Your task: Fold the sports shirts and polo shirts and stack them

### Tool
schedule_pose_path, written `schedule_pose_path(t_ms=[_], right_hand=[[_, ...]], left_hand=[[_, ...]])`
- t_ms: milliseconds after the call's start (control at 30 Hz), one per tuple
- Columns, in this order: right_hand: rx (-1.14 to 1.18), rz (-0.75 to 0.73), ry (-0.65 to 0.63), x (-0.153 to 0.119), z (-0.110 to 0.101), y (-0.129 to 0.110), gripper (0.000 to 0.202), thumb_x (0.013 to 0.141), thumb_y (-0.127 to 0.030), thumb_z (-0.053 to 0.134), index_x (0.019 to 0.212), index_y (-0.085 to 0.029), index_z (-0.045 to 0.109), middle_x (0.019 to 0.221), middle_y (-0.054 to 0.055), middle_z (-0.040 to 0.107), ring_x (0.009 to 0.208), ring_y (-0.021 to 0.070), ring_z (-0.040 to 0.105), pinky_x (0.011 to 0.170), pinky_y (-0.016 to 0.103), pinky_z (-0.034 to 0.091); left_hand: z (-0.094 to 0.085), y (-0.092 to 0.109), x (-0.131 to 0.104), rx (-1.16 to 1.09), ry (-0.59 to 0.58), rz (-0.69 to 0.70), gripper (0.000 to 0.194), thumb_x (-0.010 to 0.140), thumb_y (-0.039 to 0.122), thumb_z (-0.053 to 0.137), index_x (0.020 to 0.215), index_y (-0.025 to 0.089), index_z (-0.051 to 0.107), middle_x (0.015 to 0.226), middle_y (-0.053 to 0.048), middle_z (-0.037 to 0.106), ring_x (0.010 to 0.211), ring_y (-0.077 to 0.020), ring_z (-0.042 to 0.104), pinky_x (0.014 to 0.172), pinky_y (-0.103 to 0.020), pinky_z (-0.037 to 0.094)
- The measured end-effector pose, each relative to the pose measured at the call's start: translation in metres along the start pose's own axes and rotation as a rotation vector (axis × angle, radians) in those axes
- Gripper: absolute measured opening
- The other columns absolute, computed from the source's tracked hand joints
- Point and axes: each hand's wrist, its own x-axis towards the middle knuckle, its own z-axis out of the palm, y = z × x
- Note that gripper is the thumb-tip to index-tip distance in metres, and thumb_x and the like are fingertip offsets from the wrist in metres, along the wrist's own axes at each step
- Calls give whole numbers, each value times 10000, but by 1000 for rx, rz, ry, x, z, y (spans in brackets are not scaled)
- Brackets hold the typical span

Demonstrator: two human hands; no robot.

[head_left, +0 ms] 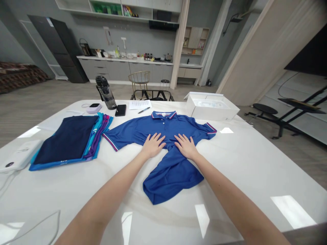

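A blue polo shirt (168, 170) lies on the white table (245, 163), its collar at the far side and its sleeves spread out, each edged with red and white stripes. The lower part is bunched at the waist and twisted toward me. My left hand (152, 145) rests flat on the shirt's left middle, fingers stretched out. On the right middle, my right hand (186, 145) lies the same way, palm down with fingers apart. Neither hand grips the cloth. Some fabric beneath both palms is hidden.
Folded garments (68, 139) are stacked at the left beside a white device (19, 156) with a cable. Behind stand a dark water bottle (106, 93), a phone (120, 110), a lilac gadget (94, 108), a pen (144, 110) and paper (140, 104). An open white box (213, 110) sits back right.
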Motion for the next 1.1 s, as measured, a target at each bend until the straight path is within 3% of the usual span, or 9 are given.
schedule_pose_path(t_ms=[200,333,533,633,700,833,967,1033,1100], right_hand=[[170,-249,56,-46,-19,-34,627,856,-128,477,1463,-283,491,1576,53,433,1464,227,344,1208,555,183],[173,-331,31,-66,-26,-61,636,837,-131,531,1453,-288,506,1487,69,534,1378,255,420,1130,508,294],[3,-313,53,-68,-24,-72,322,959,-190,497,1221,-268,668,1340,99,595,1246,282,471,984,461,364],[-15,-286,94,-72,-29,-71,251,929,-164,519,1094,-246,689,1211,105,608,1149,275,507,960,435,378],[37,-256,126,-78,-36,-67,240,884,-144,536,1055,-234,677,1141,100,607,1093,267,531,939,410,401],[283,-153,187,-92,-50,-50,243,819,-146,514,1014,-220,637,1052,69,629,926,217,593,833,328,463],[488,63,129,-110,-49,-35,232,834,-217,481,1035,-236,595,733,-24,614,629,163,558,636,268,464],[543,124,58,-120,-44,-32,257,829,-232,480,1063,-247,584,722,-34,628,615,161,576,607,262,474],[601,114,31,-130,-40,-32,304,815,-223,481,1103,-248,573,854,-7,678,672,163,626,636,273,508]], left_hand=[[0,2,0,26,-2,12,610,1023,599,233,1553,337,380,1638,-29,331,1527,-254,251,1236,-527,146],[-4,6,-2,36,-14,1,586,1030,566,258,1555,332,375,1645,-32,315,1534,-264,228,1236,-563,105],[-6,26,-23,-27,0,-41,568,1040,442,328,1564,225,365,1655,-94,275,1539,-285,211,1235,-575,122],[-8,38,-51,-153,-7,14,540,1026,413,389,1515,190,441,1632,-107,330,1530,-265,244,1244,-556,110],[-14,44,-72,-273,-17,54,477,1022,409,404,1424,200,553,1561,-98,458,1484,-245,351,1251,-537,105],[-34,63,-110,-549,-98,105,435,1011,451,422,1291,229,669,1346,-72,667,1265,-208,598,1178,-379,344],[-37,95,-134,-574,-106,72,663,845,561,668,1400,209,589,1350,-113,657,1247,-304,604,1098,-407,428],[-31,113,-140,-562,-83,34,644,792,469,739,1365,205,612,1276,-120,694,1194,-327,627,1072,-436,441],[-27,128,-145,-660,-66,-31,436,817,318,684,1241,218,676,1145,-84,741,1067,-283,681,983,-394,498]])
